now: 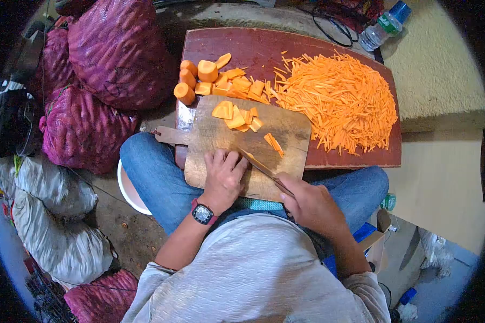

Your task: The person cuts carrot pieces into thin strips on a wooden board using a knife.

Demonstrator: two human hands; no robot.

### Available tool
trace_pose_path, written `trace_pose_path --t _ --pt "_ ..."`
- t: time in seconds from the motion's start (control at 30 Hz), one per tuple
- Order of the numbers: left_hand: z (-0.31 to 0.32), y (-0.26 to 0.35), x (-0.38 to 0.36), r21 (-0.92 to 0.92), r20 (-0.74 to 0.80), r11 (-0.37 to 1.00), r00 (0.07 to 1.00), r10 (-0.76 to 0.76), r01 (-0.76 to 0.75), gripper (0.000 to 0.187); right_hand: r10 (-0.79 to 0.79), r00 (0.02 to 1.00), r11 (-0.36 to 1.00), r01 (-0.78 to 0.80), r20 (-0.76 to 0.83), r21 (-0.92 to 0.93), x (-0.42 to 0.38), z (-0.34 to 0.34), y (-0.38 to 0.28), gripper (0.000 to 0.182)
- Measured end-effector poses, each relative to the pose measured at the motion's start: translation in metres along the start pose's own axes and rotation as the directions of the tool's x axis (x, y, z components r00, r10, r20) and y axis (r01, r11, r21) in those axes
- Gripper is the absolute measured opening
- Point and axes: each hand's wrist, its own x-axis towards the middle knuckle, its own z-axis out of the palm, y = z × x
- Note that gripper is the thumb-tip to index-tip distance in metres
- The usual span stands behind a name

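My right hand (312,207) grips the handle of a knife (264,169), its blade lying diagonally over a wooden cutting board (291,126). Beside the blade, my left hand (224,175) presses down with curled fingers, mostly hiding a carrot piece (249,154) that shows only as a sliver of orange. Further up the board lie several flat carrot slices (235,117) and a few thin carrot sticks (274,144). Behind the board, chunks of carrot (207,71) and more slices (240,83) are gathered. A large heap of carrot shreds (345,102) spreads to the right.
The board rests on a dark red table (253,46) in front of my crossed legs. Purple mesh sacks (118,48) and white sacks (59,231) crowd the left side. A white basin (128,188) sits by my left knee. A plastic bottle (385,26) stands at the back right.
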Motion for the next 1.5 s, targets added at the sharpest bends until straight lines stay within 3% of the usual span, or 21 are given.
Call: trace_pose_path --t 0.1,0.2,0.27,0.4,0.5,0.6,0.67,0.8,0.9,0.97,1.1,1.17,1.4,1.5 --pt "0.001 0.001 -0.002 0.013 -0.001 1.0 1.0 -0.006 0.006 0.046 0.028 0.999 0.998 -0.029 0.021 0.056 0.022 0.008 -0.004 0.043" --pt "-0.004 0.002 0.001 0.002 -0.003 1.0 1.0 -0.009 0.009 0.043 -0.053 0.998 0.994 0.055 -0.028 0.098 0.03 0.006 -0.006 0.045" --pt "-0.007 0.005 0.002 -0.003 -0.001 1.0 1.0 -0.025 0.025 0.039 -0.011 1.0 1.0 0.011 0.029 -0.003 0.019 -0.005 -0.013 0.045" --pt "-0.002 0.0 -0.001 -0.029 -0.019 1.0 1.0 -0.008 0.008 0.04 0.061 0.996 0.998 -0.063 0.07 0.023 0.01 -0.008 -0.015 0.045" --pt "-0.003 0.001 0.001 -0.069 -0.03 0.998 0.999 -0.011 0.009 0.042 0.02 0.999 1.0 -0.02 0.036 0.008 0.028 0.007 -0.011 0.044" --pt "-0.007 0.001 0.0 -0.067 -0.029 0.998 0.999 -0.017 0.015 0.043 -0.086 0.996 0.989 0.088 -0.024 0.118 0.037 0.005 -0.014 0.045" --pt "-0.006 0.0 -0.001 -0.085 -0.025 0.996 0.999 -0.042 0.04 0.042 -0.024 0.999 0.999 0.025 0.025 -0.03 0.025 -0.003 -0.016 0.045" --pt "-0.006 0.001 -0.002 -0.093 0.016 0.992 0.997 -0.079 0.08 0.043 -0.052 0.998 0.999 0.052 0.026 0.0 0.011 -0.003 -0.011 0.039" --pt "-0.005 0.0 0.0 -0.11 -0.017 0.993 0.999 -0.047 0.045 0.044 0.078 0.994 0.997 -0.078 0.077 -0.002 0.027 0.004 -0.015 0.046" --pt "-0.005 0.002 0.0 -0.099 -0.04 0.994 0.998 -0.055 0.05 0.044 -0.181 0.979 0.981 0.187 -0.097 0.052 0.038 0.012 -0.006 0.04" --pt "0.0 -0.002 -0.004 -0.082 -0.044 0.995 0.997 -0.057 0.053 0.047 -0.149 0.988 0.989 0.149 -0.042 -0.007 0.024 -0.004 -0.015 0.042" --pt "0.001 -0.002 -0.005 -0.134 -0.023 0.989 0.998 -0.063 0.059 0.048 0.07 0.992 0.997 -0.071 0.101 0.013 0.018 -0.011 -0.021 0.045" --pt "-0.003 0.001 0.0 -0.123 -0.06 0.99 0.996 -0.073 0.065 0.047 -0.06 0.998 0.997 0.06 -0.011 0.041 0.034 0.002 -0.016 0.043" --pt "-0.002 0.0 -0.003 -0.157 -0.082 0.984 0.992 -0.101 0.087 0.045 -0.031 0.997 0.999 0.034 0.068 -0.039 0.022 -0.007 -0.019 0.042"
